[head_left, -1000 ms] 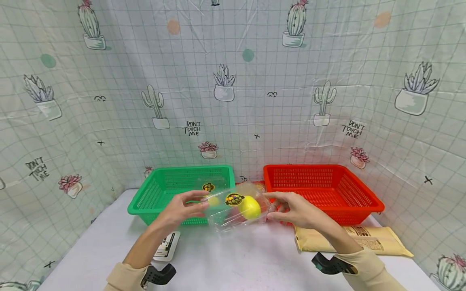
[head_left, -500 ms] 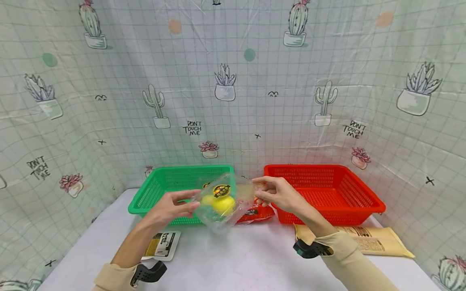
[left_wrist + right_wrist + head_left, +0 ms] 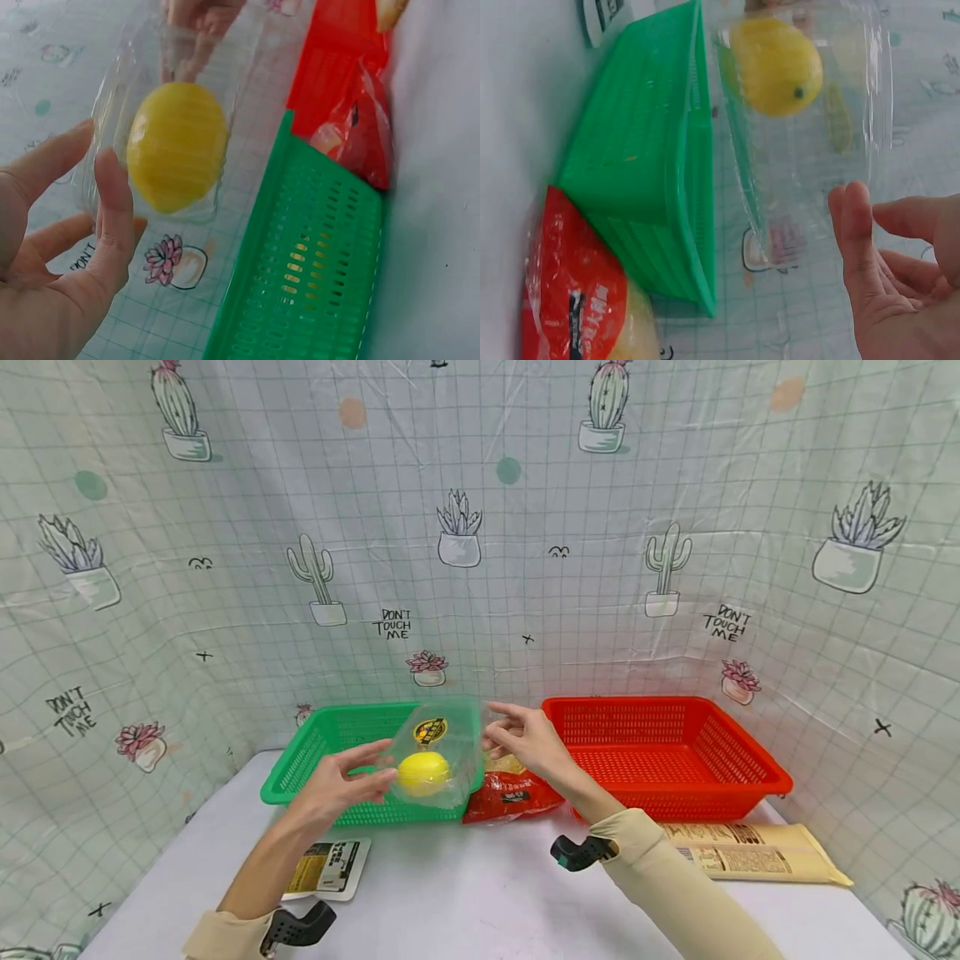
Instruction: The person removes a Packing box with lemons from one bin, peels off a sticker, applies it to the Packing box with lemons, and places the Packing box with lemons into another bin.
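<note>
A clear plastic fruit box (image 3: 461, 745) with a round black-and-yellow label hangs over the green basket (image 3: 296, 760), tilted. Inside it a yellow lemon (image 3: 423, 773) lies toward the left end. My left hand (image 3: 337, 785) pinches the box's left end between thumb and fingers. At the opposite end my right hand (image 3: 531, 742) pinches the wall with its fingertips. The left wrist view shows the lemon (image 3: 178, 146) through the clear wall, close to my fingertips (image 3: 112, 176). From the right wrist the box (image 3: 810, 165) appears above the basket's rim (image 3: 682, 180).
A red basket (image 3: 667, 802) stands at the right. Between the baskets lies a red packet (image 3: 506, 797) with a see-through part. A flat white-edged pack (image 3: 333, 868) lies at the left front, and a long beige bag (image 3: 765, 853) at the right. A patterned curtain (image 3: 480, 610) closes off the back.
Both hands have carried the box leftward, from between the baskets to over the green one. The lemon has shifted to the box's left end. The red packet has come into view.
</note>
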A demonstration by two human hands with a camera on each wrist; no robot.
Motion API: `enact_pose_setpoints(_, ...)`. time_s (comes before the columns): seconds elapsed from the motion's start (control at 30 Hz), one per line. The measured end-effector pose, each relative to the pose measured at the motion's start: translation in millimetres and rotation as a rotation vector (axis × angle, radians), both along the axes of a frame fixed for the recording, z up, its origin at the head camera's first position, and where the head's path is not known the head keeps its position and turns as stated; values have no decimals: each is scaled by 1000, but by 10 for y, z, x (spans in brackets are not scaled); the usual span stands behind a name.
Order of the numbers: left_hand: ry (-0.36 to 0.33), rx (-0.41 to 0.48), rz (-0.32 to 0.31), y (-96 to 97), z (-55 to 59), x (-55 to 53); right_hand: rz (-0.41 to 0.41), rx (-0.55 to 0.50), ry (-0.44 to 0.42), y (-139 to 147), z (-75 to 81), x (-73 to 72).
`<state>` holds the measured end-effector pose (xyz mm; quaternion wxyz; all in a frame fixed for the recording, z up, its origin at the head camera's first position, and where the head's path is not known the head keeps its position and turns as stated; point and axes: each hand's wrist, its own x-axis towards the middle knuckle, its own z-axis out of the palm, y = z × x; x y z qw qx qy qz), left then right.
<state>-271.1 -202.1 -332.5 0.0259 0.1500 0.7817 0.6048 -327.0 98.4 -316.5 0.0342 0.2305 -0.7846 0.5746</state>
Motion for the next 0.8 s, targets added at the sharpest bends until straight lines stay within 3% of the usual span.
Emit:
enact_pose_setpoints(0.2,12,16,74,-70,9,-18,-4,25,-22,-249,-17,-41)
enact_pose_setpoints(0.4,19,13,134,-170,-3,-47,52,-12,-85,-466,-105,-133)
enact_pose_setpoints(0.63,7,8,169,-302,-42,-99,109,-48,-119,-671,-216,-230)
enact_pose_setpoints(0.8,3,14,185,-385,-70,-125,136,0,-91,-791,-288,-259)
